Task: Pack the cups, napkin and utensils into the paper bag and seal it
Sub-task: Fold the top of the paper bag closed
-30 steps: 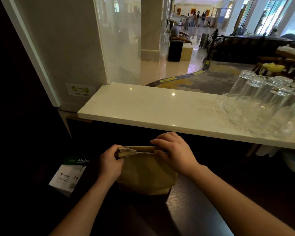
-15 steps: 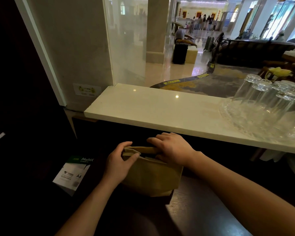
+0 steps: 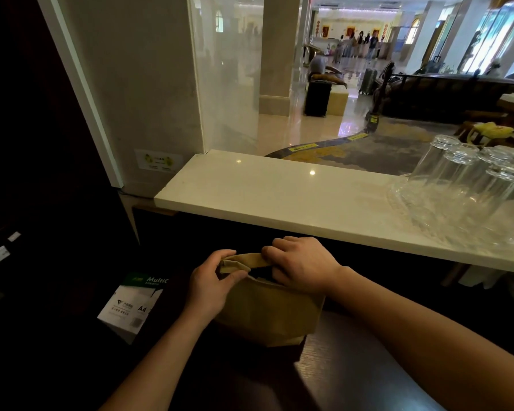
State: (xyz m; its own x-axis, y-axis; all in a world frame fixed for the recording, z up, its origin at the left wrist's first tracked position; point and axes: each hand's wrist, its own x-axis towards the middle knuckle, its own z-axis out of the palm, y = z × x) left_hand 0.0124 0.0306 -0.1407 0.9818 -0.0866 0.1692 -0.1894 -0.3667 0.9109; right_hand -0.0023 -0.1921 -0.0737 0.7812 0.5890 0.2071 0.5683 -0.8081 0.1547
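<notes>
Paper bag (image 3: 267, 310): stands upright on the dark worktop (image 3: 353, 366), at 6 o'clock in the view, below the white ledge (image 3: 279, 197).
Orientation: mouth points up; folded top strip runs 9-to-3 o'clock.
Left hand (image 3: 208, 283): pinched on the strip's left end.
Right hand (image 3: 301, 264): clamped over the strip's right part.
Contents: hidden.
Seal: incomplete; dark gap shows under the fold.
Risk: uneven pull likely tears the paper or springs the fold open.
Surroundings: A4 paper ream (image 3: 131, 304) at 9 o'clock; upturned glasses (image 3: 469, 185) at 2 o'clock.
</notes>
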